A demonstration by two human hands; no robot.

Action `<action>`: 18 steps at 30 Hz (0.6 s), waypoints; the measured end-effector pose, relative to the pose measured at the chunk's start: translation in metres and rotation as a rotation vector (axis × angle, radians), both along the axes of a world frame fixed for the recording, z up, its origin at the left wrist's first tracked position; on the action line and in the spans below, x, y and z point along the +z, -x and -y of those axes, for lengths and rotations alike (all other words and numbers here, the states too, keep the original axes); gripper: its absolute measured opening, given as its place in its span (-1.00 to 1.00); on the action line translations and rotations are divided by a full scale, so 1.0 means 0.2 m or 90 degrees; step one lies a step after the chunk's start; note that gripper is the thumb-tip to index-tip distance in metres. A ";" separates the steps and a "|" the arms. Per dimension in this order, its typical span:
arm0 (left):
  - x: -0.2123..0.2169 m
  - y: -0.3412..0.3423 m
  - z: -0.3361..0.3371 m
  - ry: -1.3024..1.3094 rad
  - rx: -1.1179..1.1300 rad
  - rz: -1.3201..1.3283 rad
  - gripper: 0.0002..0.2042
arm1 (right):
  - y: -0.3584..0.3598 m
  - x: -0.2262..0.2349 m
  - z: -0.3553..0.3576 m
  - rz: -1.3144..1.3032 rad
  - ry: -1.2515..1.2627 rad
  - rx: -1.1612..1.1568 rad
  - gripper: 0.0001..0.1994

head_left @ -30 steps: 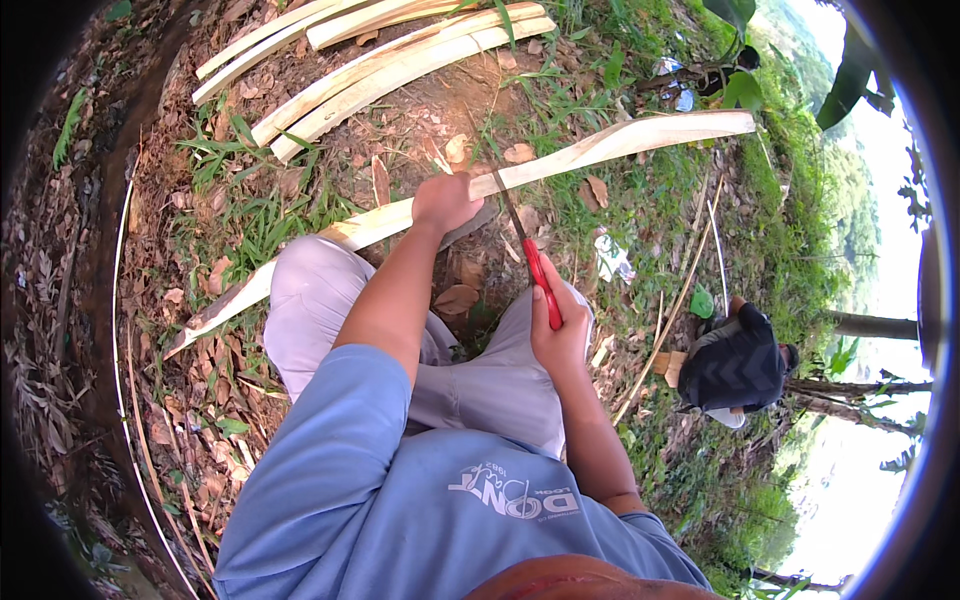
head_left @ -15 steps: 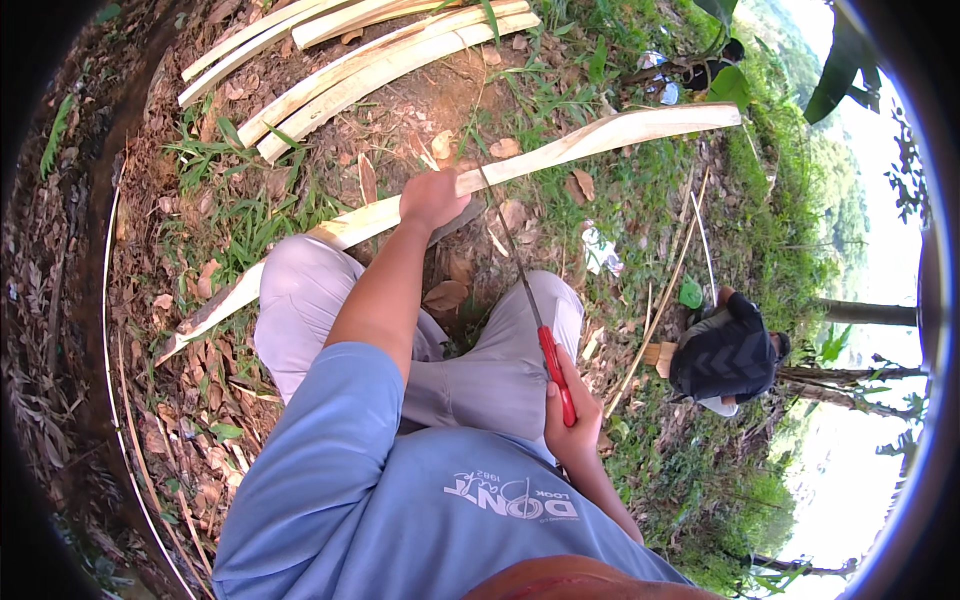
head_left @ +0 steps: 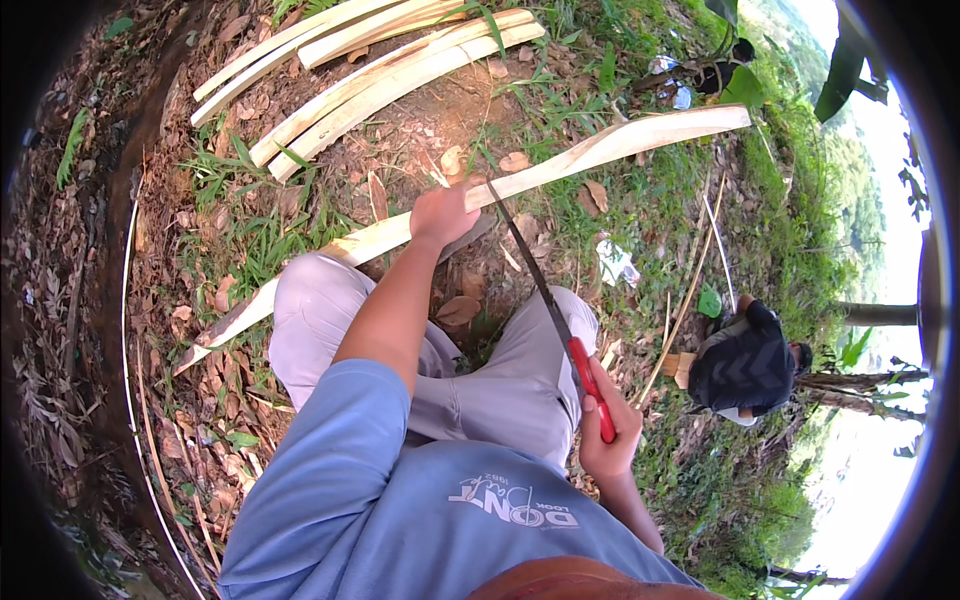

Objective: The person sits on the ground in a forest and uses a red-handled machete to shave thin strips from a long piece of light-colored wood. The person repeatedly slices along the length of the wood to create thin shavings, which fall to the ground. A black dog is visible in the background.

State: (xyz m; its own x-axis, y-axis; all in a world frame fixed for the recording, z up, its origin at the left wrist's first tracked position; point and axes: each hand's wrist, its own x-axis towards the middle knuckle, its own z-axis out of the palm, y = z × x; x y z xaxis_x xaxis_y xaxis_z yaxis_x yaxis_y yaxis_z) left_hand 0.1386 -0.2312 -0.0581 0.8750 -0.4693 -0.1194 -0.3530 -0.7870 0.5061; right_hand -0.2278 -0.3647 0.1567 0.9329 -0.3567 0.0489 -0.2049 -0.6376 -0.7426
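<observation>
A long, pale split wooden plank [head_left: 590, 152] lies slantwise in front of me, running from the lower left past my left knee to the upper right. My left hand [head_left: 443, 215] is closed on its middle and holds it down. My right hand [head_left: 612, 445] grips the red handle [head_left: 592, 390] of a handsaw near my right knee. The dark saw blade [head_left: 538, 278] reaches up and left from there, its far end at the plank just right of my left hand. I cannot tell how deep the blade sits in the wood.
Several pale wooden strips [head_left: 400, 90] lie on the leaf-strewn ground beyond the plank. A person in a dark shirt [head_left: 742, 368] sits at the right, near thin poles [head_left: 695, 285] on the grass. Another person [head_left: 722, 72] is partly hidden at the upper right. White litter [head_left: 615, 262] lies right of the saw.
The saw handle and my right hand have moved to the right, and the blade slants more and shows broader. My left hand stays on the plank. The whole view has shifted slightly.
</observation>
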 end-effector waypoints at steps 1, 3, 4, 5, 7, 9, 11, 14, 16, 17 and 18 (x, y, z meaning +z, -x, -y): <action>0.00 0.00 0.00 -0.003 -0.001 0.008 -0.49 | -0.02 0.01 -0.05 0.018 0.028 0.043 -0.48; -0.01 -0.01 0.01 -0.023 0.006 0.003 -0.48 | -0.02 0.01 -0.09 -0.047 0.005 0.080 -0.46; -0.02 -0.02 0.02 -0.032 0.010 0.000 -0.48 | -0.02 -0.03 -0.10 0.002 0.004 0.097 -0.43; -0.03 -0.02 0.02 -0.035 0.010 0.004 -0.48 | -0.03 -0.04 -0.11 0.007 0.004 0.098 -0.42; -0.05 -0.02 0.02 -0.041 0.010 0.011 -0.50 | -0.03 -0.05 -0.12 0.016 0.002 0.098 -0.41; -0.07 -0.01 0.02 -0.023 0.018 0.023 -0.51 | 0.00 -0.09 -0.13 0.001 -0.001 0.111 -0.40; -0.08 -0.01 0.02 -0.018 0.018 0.034 -0.52 | 0.02 -0.13 -0.13 -0.017 -0.005 0.119 -0.41; -0.10 -0.02 0.03 -0.024 0.008 0.042 -0.52 | 0.05 -0.15 -0.15 -0.024 -0.010 0.114 -0.44; -0.08 -0.01 0.03 -0.025 0.008 0.042 -0.53 | 0.05 -0.16 -0.14 0.002 -0.008 0.095 -0.44; -0.10 -0.02 0.03 -0.020 0.012 0.046 -0.53 | 0.04 -0.16 -0.11 0.039 0.014 0.077 -0.44; -0.11 -0.02 0.02 -0.015 0.017 0.050 -0.53 | 0.02 -0.17 -0.08 0.036 0.014 0.081 -0.44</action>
